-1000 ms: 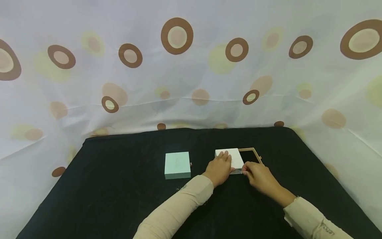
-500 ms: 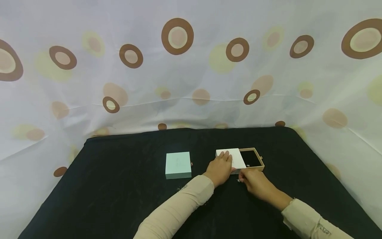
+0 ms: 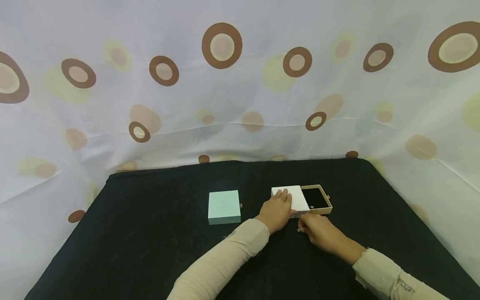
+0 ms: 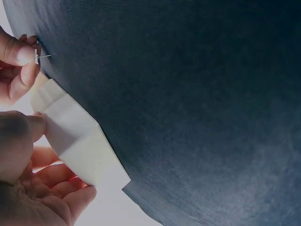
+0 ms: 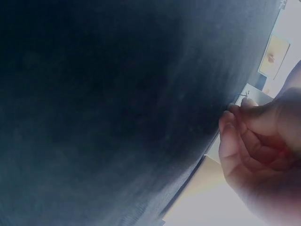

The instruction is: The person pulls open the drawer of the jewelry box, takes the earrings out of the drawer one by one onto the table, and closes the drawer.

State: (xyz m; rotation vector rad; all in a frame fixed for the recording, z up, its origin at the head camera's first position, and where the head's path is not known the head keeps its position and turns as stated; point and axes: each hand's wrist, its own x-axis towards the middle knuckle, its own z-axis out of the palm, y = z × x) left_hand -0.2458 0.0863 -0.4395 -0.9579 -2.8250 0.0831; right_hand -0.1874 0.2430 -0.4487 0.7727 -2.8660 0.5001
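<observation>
A white sliding drawer box (image 3: 294,200) lies on the black cloth, its tan-rimmed drawer (image 3: 320,211) pulled out to the right. My left hand (image 3: 275,211) holds the white sleeve of the box, fingers over its top and thumb on the near side. Just in front of the drawer, my right hand (image 3: 324,233) pinches a small star-shaped stud earring (image 3: 298,230) between thumb and fingers. Its thin post sticks out in the left wrist view, where the stud (image 4: 36,57) shows close up. A second small star-shaped piece (image 3: 312,207) sits on the drawer's black lining.
A mint-green box (image 3: 224,206) with a small tab on its right side stands left of the white box. Black cloth (image 3: 131,233) covers the table. Behind hangs a white curtain (image 3: 240,100) with brown and yellow circles.
My right hand has moved left and toward me from the drawer, carrying the stud earring. The drawer's lining and the second star now show. My left hand stays on the box.
</observation>
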